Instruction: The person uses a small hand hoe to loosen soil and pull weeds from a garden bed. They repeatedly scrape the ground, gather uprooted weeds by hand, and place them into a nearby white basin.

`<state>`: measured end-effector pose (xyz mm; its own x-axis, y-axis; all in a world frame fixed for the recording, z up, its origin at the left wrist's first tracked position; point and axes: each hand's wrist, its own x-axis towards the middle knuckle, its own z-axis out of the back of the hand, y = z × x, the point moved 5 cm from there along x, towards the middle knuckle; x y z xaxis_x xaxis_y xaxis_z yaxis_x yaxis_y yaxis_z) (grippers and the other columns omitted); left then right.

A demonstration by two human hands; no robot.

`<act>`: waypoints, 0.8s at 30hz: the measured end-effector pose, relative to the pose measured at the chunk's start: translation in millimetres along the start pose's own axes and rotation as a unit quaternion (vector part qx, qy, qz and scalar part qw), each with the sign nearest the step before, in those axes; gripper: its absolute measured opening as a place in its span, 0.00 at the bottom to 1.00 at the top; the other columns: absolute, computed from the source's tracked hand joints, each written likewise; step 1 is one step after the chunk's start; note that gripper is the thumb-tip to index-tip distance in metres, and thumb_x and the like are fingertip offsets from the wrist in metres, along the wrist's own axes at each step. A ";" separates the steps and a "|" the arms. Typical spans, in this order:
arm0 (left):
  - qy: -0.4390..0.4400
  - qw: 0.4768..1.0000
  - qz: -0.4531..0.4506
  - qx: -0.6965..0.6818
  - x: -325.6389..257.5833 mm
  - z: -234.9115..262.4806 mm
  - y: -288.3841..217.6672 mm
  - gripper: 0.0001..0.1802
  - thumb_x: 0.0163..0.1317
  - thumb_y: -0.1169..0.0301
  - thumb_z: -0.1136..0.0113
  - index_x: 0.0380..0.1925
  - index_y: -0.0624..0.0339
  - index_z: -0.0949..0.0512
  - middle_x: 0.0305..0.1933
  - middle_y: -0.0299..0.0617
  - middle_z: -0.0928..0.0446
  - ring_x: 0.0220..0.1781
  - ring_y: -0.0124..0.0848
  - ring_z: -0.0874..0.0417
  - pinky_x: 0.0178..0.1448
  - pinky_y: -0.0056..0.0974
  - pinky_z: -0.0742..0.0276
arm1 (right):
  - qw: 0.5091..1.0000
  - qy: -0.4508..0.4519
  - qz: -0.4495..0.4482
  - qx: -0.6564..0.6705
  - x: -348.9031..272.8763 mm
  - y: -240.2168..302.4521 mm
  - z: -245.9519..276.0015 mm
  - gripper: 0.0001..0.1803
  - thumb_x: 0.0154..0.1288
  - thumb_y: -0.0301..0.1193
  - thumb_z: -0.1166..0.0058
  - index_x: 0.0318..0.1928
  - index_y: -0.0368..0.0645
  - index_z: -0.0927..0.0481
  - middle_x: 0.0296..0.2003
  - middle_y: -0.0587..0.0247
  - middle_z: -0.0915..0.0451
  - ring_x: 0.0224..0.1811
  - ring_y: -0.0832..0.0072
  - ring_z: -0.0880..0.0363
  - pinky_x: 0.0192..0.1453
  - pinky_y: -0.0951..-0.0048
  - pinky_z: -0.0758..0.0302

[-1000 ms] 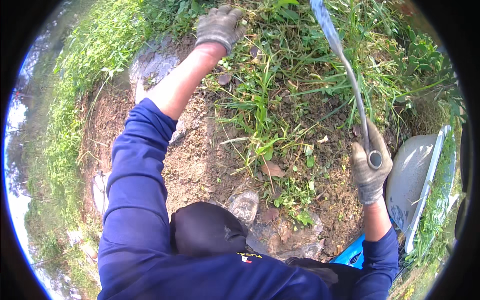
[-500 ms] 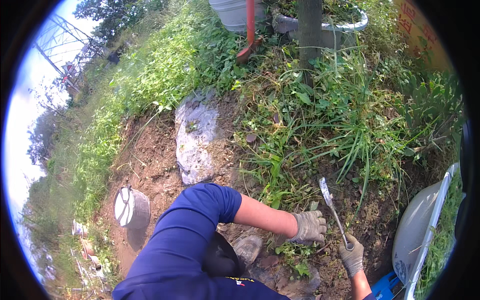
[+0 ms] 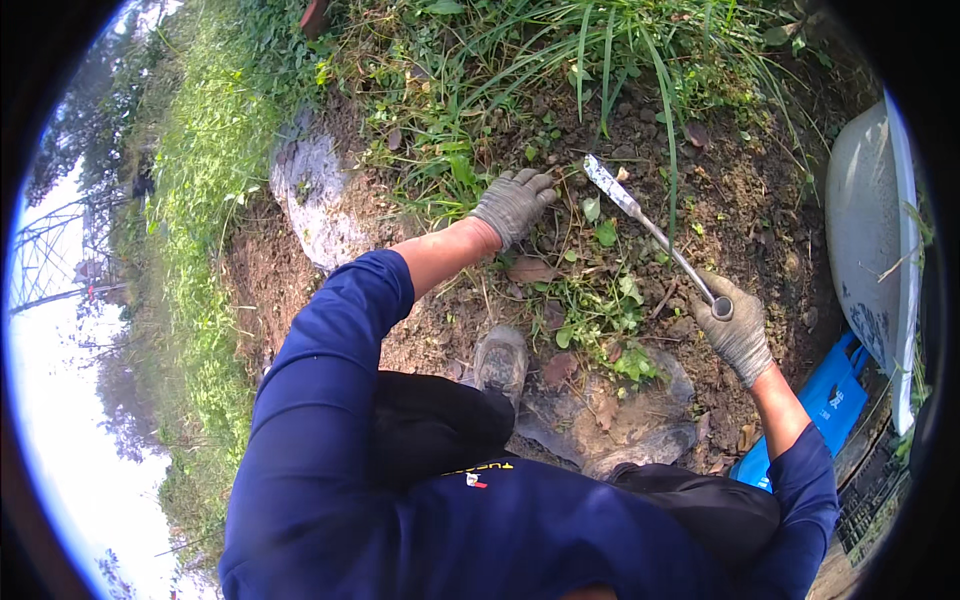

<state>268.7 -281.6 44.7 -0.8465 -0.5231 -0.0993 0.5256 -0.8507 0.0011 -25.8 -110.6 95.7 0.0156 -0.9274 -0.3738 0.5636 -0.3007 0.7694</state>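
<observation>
In a grey work glove, my left hand reaches out over the edge of the weeds, palm down, with the fingers stretched forward and nothing seen in them. Low green weeds and soil lie just ahead of it. My right hand, gloved too, is wrapped round the hollow handle of a metal weeding tool. Its flat, pale, dirt-smeared blade points up and left, just above the bare soil. Loose pulled weeds lie between my hands, in front of my knees.
A large white tub with greenery at its rim stands at the right. Below it lies a blue bag. A flat pale rock is set in the soil at the left. Near my shoe lies another flat stone.
The view has tipped down toward my knees, so the buckets at the back have left it. My left hand has shifted away from the tool's blade. My right hand keeps its grip.
</observation>
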 end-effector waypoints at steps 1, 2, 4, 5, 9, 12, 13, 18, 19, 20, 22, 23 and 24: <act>0.001 0.994 0.071 -0.084 -4.5 0.0 8.2 0.17 0.56 0.71 0.44 0.47 0.52 0.25 0.52 0.44 0.27 0.55 0.46 0.28 0.55 0.45 0.28 | 1.000 -0.009 0.026 -0.001 -3.6 3.1 3.9 0.22 0.54 0.30 0.44 0.52 0.40 0.22 0.32 0.53 0.18 0.31 0.70 0.19 0.38 0.72 0.24; -0.039 0.981 0.122 -0.143 -8.3 4.0 13.6 0.16 0.57 0.71 0.45 0.47 0.53 0.25 0.51 0.44 0.27 0.54 0.46 0.27 0.54 0.46 0.28 | 0.999 -0.013 0.029 -0.034 -6.7 3.8 6.0 0.21 0.54 0.29 0.44 0.51 0.40 0.22 0.34 0.50 0.18 0.33 0.67 0.17 0.39 0.71 0.22; -0.071 0.958 0.187 -0.204 -9.3 8.1 19.4 0.15 0.59 0.70 0.45 0.47 0.54 0.25 0.49 0.45 0.26 0.52 0.47 0.27 0.53 0.46 0.28 | 0.998 0.001 0.031 -0.058 -13.9 3.2 6.7 0.21 0.53 0.29 0.42 0.50 0.41 0.21 0.30 0.50 0.18 0.28 0.69 0.18 0.34 0.72 0.23; -0.063 0.954 0.201 -0.214 -6.2 8.3 20.1 0.15 0.59 0.69 0.45 0.47 0.54 0.25 0.49 0.46 0.26 0.52 0.47 0.27 0.53 0.46 0.28 | 0.996 0.011 0.002 -0.084 -17.7 -1.2 6.7 0.21 0.52 0.29 0.42 0.50 0.41 0.21 0.28 0.51 0.19 0.25 0.71 0.19 0.32 0.72 0.23; -0.118 0.966 0.198 -0.116 10.3 20.7 20.9 0.19 0.58 0.65 0.43 0.50 0.54 0.26 0.49 0.46 0.27 0.51 0.47 0.27 0.54 0.46 0.29 | 0.996 -0.013 0.053 -0.067 -31.6 0.1 10.7 0.21 0.51 0.28 0.41 0.49 0.41 0.21 0.29 0.49 0.19 0.26 0.69 0.18 0.32 0.71 0.23; -0.122 0.977 0.168 -0.052 21.4 25.2 22.8 0.26 0.53 0.61 0.38 0.53 0.51 0.29 0.53 0.44 0.29 0.54 0.46 0.29 0.55 0.48 0.31 | 0.994 -0.051 0.086 -0.040 -22.2 16.6 15.2 0.20 0.52 0.28 0.41 0.49 0.40 0.21 0.29 0.51 0.18 0.28 0.69 0.17 0.33 0.71 0.23; -0.148 0.978 0.146 -0.023 23.4 29.2 23.8 0.27 0.52 0.60 0.37 0.54 0.50 0.29 0.53 0.44 0.29 0.55 0.45 0.29 0.55 0.48 0.31 | 0.995 -0.060 0.081 -0.015 -13.3 26.0 14.6 0.20 0.53 0.28 0.42 0.49 0.40 0.21 0.29 0.51 0.18 0.28 0.69 0.17 0.33 0.71 0.23; -0.165 0.971 0.162 0.055 27.9 35.4 61.2 0.15 0.49 0.63 0.35 0.39 0.46 0.22 0.57 0.43 0.31 0.59 0.47 0.32 0.58 0.51 0.34 | 0.994 -0.038 0.037 -0.093 97.0 93.3 -44.3 0.18 0.57 0.37 0.48 0.46 0.45 0.19 0.25 0.54 0.19 0.26 0.61 0.19 0.32 0.63 0.23; -0.189 0.960 0.196 0.065 23.8 37.6 72.8 0.17 0.50 0.64 0.37 0.42 0.47 0.23 0.58 0.45 0.31 0.59 0.48 0.32 0.59 0.51 0.35 | 0.995 -0.035 0.067 -0.072 121.0 106.9 -60.9 0.19 0.56 0.38 0.49 0.47 0.47 0.20 0.27 0.51 0.18 0.28 0.57 0.19 0.35 0.61 0.22; -0.206 0.953 0.218 0.030 20.3 37.6 83.5 0.20 0.51 0.64 0.37 0.46 0.48 0.25 0.58 0.47 0.31 0.59 0.48 0.31 0.60 0.50 0.35 | 0.995 -0.035 0.086 -0.037 140.8 115.3 -77.4 0.20 0.54 0.37 0.50 0.48 0.48 0.20 0.27 0.50 0.18 0.29 0.56 0.19 0.37 0.61 0.22; -0.189 0.939 0.286 -0.011 10.6 32.8 103.9 0.28 0.53 0.64 0.38 0.56 0.53 0.30 0.56 0.50 0.30 0.58 0.49 0.30 0.60 0.49 0.34 | 0.993 -0.047 0.104 -0.038 154.9 112.7 -91.5 0.21 0.54 0.38 0.50 0.49 0.47 0.20 0.31 0.49 0.18 0.33 0.56 0.18 0.40 0.61 0.22; -0.174 0.924 0.335 -0.066 3.6 28.0 113.9 0.30 0.54 0.63 0.39 0.58 0.55 0.32 0.56 0.51 0.29 0.58 0.50 0.30 0.59 0.49 0.33 | 0.994 -0.041 0.095 -0.032 153.6 104.1 -95.4 0.21 0.54 0.37 0.50 0.49 0.47 0.20 0.33 0.50 0.18 0.34 0.56 0.18 0.41 0.62 0.22; -0.151 0.924 0.343 -0.073 -2.0 24.4 117.8 0.29 0.55 0.62 0.39 0.57 0.56 0.31 0.56 0.51 0.29 0.58 0.50 0.30 0.59 0.49 0.33 | 0.990 -0.045 0.122 0.057 140.1 93.6 -88.2 0.22 0.53 0.36 0.48 0.50 0.45 0.21 0.35 0.48 0.18 0.34 0.57 0.18 0.42 0.64 0.22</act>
<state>330.3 -381.9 69.3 -0.2831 -0.9461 0.1570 0.9346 -0.3089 -0.1761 101.9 -249.1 69.7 0.0642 -0.9900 -0.1258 0.4552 -0.0831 0.8865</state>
